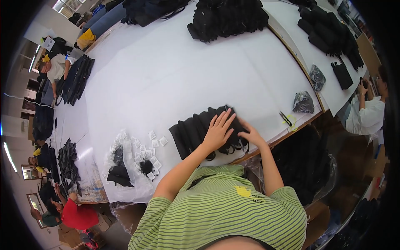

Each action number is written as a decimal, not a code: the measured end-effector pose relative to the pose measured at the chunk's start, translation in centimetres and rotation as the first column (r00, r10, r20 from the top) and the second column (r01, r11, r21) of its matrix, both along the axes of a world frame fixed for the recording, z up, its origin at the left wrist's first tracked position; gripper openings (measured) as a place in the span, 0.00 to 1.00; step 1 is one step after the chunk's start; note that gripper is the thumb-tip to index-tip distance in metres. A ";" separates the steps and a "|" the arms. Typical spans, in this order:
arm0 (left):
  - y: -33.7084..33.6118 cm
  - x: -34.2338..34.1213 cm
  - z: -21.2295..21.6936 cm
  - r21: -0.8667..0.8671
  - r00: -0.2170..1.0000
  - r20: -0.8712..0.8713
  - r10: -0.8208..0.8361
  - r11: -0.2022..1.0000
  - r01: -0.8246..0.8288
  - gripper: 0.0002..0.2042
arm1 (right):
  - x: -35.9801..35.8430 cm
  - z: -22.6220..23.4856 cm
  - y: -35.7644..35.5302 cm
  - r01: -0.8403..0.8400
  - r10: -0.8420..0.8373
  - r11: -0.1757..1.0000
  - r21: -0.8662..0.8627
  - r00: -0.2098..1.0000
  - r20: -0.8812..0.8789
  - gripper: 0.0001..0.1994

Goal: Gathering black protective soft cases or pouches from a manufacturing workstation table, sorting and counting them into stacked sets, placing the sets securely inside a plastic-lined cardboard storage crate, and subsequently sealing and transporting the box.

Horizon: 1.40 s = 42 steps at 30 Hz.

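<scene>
- Two-handed: resting left hand [219, 130], open and spread, atop black fabric pieces [187, 135] lying by near edge of table [179, 79]
- Curving right hand [252, 136], open, at their right end
- Spotting dark lettering [256, 198] on striped shirt [216, 208]

resting the left hand [220, 132] across a row of black fabric pieces [188, 135], bending the right hand [253, 136] at the row's right end; showing black snips [286, 118] right of that hand, small white packets [148, 153] well left of the left.
</scene>
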<state>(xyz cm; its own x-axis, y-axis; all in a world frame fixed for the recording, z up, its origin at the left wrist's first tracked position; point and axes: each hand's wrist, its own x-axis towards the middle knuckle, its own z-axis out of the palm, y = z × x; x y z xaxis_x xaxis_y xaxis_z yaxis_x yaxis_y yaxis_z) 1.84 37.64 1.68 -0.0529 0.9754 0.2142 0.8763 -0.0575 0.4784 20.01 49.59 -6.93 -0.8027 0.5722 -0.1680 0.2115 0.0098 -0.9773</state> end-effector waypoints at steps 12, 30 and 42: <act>0.9 -1.6 -2.3 -0.205 0.995 0.042 -0.088 0.974 0.095 0.23 | -16.4 7.7 19.2 0.195 -0.192 0.979 -0.051 0.979 0.069 0.16; 0.9 -2.2 -2.9 -0.336 0.960 0.277 -0.044 0.932 0.140 0.23 | -48.1 7.7 36.6 0.214 -0.530 0.764 0.609 0.747 0.403 0.41; 1.0 -2.3 -2.8 -0.237 0.961 0.274 -0.044 0.965 0.112 0.20 | -34.1 10.0 29.0 0.462 -0.404 0.809 0.364 0.886 -0.226 0.32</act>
<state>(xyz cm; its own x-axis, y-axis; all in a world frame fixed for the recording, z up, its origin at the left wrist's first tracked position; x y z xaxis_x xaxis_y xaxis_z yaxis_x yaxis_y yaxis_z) -0.41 38.68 -1.15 0.0037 0.9989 -0.0460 0.7143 0.0295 0.6992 -14.08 78.54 3.03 -0.4530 0.8591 0.2382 0.1568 0.3398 -0.9273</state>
